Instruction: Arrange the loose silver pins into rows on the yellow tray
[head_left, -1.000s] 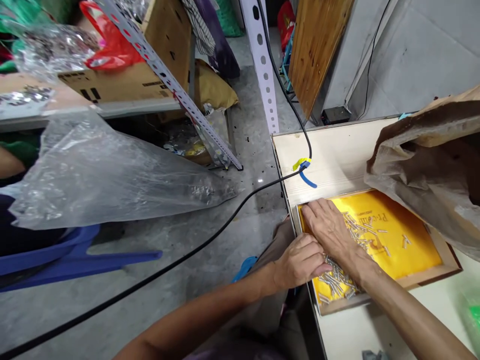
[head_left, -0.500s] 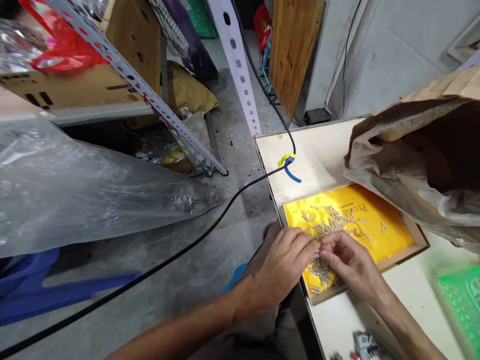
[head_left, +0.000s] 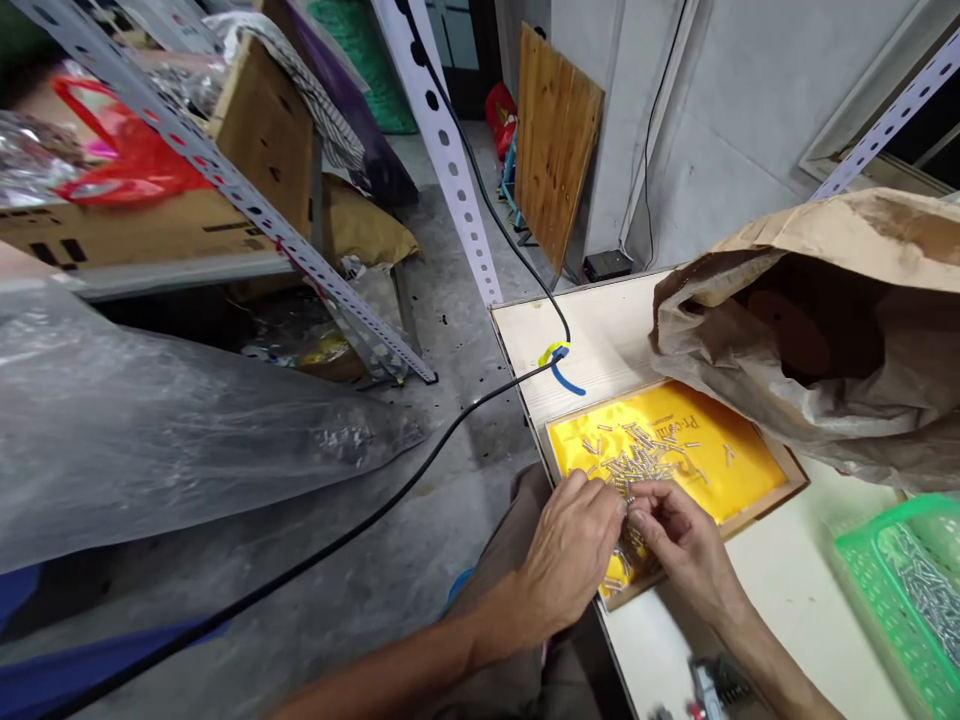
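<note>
My left hand (head_left: 574,550) is closed, its fingers curled down over the near left part of a shallow tray (head_left: 789,478) lined with yellow cloth (head_left: 731,440). My right hand (head_left: 682,535) meets it there, thumb and forefinger pinched at a small metal pin (head_left: 628,493) that shows between the fingertips of both hands. Whatever the left fingers grip is hidden behind their knuckles. Loose silvery pins (head_left: 641,458) lie heaped beyond the hands, and several more are scattered across the cloth.
A large open paper bag (head_left: 757,370) leans over the tray's far right. On the right stands a green basket (head_left: 862,560) of metal pieces. A grey-handled tool (head_left: 709,685) lies near my right forearm. The black cable (head_left: 450,425) crosses the table's left edge.
The view has shifted, bringing more of the green basket into sight. Both hands remain together over the tray, fingertips still meeting.
</note>
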